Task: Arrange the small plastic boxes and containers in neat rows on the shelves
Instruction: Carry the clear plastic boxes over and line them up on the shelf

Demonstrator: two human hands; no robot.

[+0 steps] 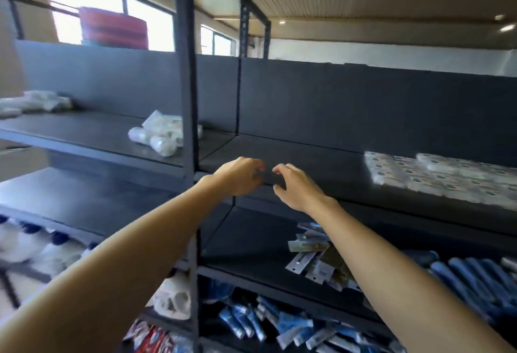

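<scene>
Small clear plastic boxes (444, 177) lie in neat rows at the right end of the upper dark shelf (302, 156). A loose heap of clear containers (161, 134) sits on the same level, left of the upright post. My left hand (240, 175) and my right hand (293, 184) hover side by side at the front edge of that shelf, between heap and rows. Fingers of both hands are loosely curled and hold nothing. The picture is blurred by motion.
A black upright post (188, 100) divides the shelving. Flat packets (316, 257) and blue-handled items (470, 277) lie on the shelf below. Blue sachets (268, 322) fill the lowest level. White bottles with blue caps (36, 246) stand lower left. More clear packs (33, 103) lie far left.
</scene>
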